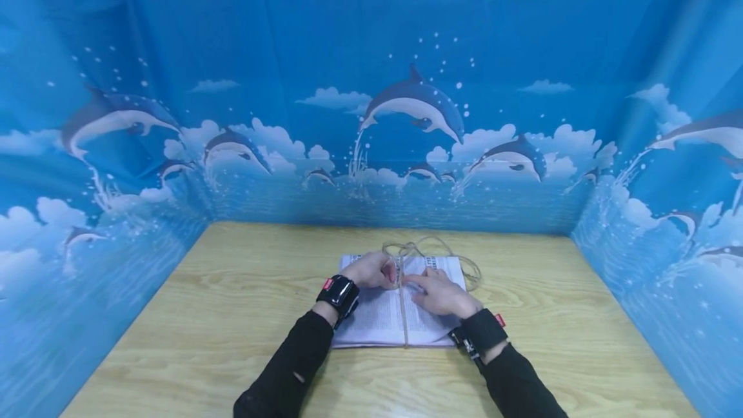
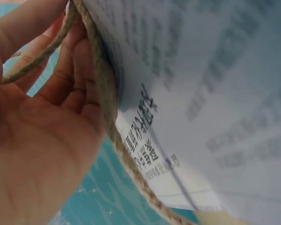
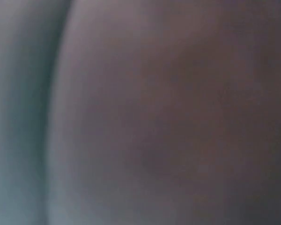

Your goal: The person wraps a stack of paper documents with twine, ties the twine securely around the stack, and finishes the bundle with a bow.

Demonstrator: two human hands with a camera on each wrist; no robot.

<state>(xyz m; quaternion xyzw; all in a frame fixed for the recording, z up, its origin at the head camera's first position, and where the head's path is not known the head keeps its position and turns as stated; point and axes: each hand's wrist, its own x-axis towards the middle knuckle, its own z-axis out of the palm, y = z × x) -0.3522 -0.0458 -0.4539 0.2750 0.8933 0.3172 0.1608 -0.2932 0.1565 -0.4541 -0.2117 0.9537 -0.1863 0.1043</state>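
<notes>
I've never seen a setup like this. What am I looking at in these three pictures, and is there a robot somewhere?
No robot here: these are a person's two bare hands, with bands on the wrists. The wide picture comes from a camera worn on the head, looking forward and down. The other two come from cameras on the wrists; the right one is too blurred to show much.

On the wooden table lies a stack of printed paper, with twine running across it and loose loops at the far edge. Behind hangs a blue dolphin backdrop.

The left hand pinches the twine. The right hand points a finger at it; whether it grips any, I can't tell.
</notes>
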